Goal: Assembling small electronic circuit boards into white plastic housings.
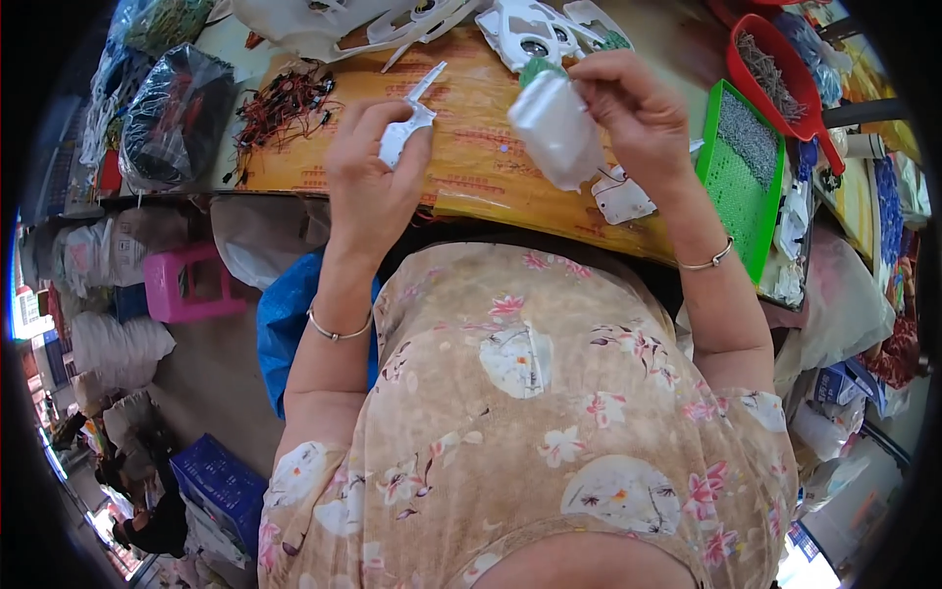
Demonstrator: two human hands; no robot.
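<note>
part (405,137): white, its long axis points away and slightly right
left hand (378,167): grip grasps this part over the worktop (471,191)
right hand (643,118): grip pinches blurred white case (554,133), right of the part

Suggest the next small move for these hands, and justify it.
Perhaps bring the white pointed piece in the left hand toward the white blocky piece in the right hand: both are held, yet apart, above the orange-covered table.

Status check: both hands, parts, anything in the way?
Left hand gripping white plastic piece. Right hand pinching pale boxy part. Near right wrist: another white part, green tray, possibly in its way.
</note>
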